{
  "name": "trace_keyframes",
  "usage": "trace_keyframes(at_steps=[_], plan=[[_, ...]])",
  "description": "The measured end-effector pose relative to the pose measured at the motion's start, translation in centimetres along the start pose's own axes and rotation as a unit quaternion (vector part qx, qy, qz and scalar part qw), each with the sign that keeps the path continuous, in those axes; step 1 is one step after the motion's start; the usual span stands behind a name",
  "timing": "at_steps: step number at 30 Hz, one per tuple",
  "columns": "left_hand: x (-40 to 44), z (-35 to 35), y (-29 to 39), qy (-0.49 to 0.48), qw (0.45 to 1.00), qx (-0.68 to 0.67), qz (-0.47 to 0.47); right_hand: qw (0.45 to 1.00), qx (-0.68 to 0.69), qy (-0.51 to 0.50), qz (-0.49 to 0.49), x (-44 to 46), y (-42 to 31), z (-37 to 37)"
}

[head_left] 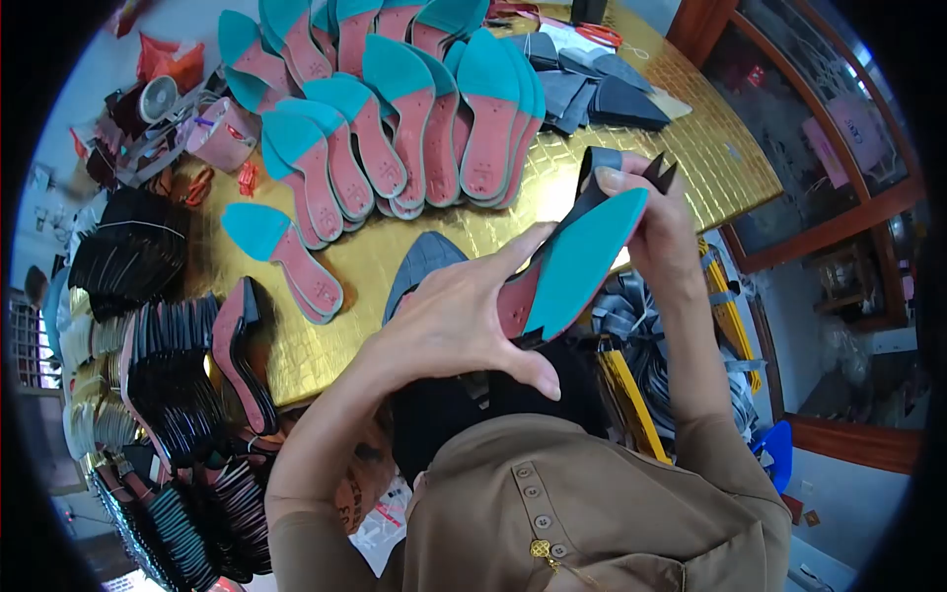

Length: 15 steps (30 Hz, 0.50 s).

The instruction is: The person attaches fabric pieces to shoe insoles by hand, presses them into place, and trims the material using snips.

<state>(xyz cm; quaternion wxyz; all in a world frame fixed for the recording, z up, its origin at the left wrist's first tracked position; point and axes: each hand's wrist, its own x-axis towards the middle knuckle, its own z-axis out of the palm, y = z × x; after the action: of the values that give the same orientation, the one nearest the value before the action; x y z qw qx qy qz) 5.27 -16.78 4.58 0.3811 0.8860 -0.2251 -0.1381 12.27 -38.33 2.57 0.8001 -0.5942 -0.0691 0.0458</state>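
Observation:
A shoe insole (pixel 590 259) with a turquoise toe part and a pink waist is held up over the front of the table, its pointed tip toward the upper right. My right hand (pixel 659 222) grips it near the tip, together with a dark upper strap (pixel 592 183) whose pointed dark ends stick out past the fingers. Around the pink end, my left hand (pixel 449 311) is spread wide, thumb and forefinger far apart; whether its palm touches the insole is hidden. Behind the left hand shows a dark grey-blue pointed piece (pixel 422 264).
Several turquoise-and-pink insoles (pixel 395 128) are piled on the gold table (pixel 691 109). A separate insole pair (pixel 284 252) lies nearer. Dark upper pieces (pixel 617 99) and red-handled scissors (pixel 597 35) are at the back. Stacked dark soles (pixel 173 380) stand at left, a yellow frame (pixel 631 400) at right.

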Motion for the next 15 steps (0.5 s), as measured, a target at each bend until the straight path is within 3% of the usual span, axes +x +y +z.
trace_keyframes(at_steps=[4, 8, 9, 11, 13, 15], plan=[[1.6, 0.3, -2.1, -0.030, 0.999, -0.030, -0.002, 0.995, -0.086, 0.050, -0.014, 1.8, 4.6, -0.4], [1.7, 0.5, -3.4, -0.011, 0.998, 0.029, -0.052, 0.929, -0.259, 0.047, -0.258, 1.5, 8.4, -0.3], [1.4, 0.3, -3.6, -0.008, 0.998, 0.029, -0.057, 0.931, -0.257, 0.043, -0.257, 1.0, 8.1, 0.0], [0.7, -0.2, -3.9, -0.004, 0.997, 0.036, -0.065, 0.983, -0.172, -0.040, -0.047, -1.1, 6.1, 0.1], [0.2, -0.4, -3.9, -0.002, 0.997, 0.043, -0.070, 0.976, -0.079, -0.118, 0.167, -2.4, 4.8, 0.0], [-0.4, -0.6, -3.8, -0.002, 0.997, 0.050, -0.067, 0.973, -0.017, -0.131, 0.190, -2.4, 4.9, 0.0]])
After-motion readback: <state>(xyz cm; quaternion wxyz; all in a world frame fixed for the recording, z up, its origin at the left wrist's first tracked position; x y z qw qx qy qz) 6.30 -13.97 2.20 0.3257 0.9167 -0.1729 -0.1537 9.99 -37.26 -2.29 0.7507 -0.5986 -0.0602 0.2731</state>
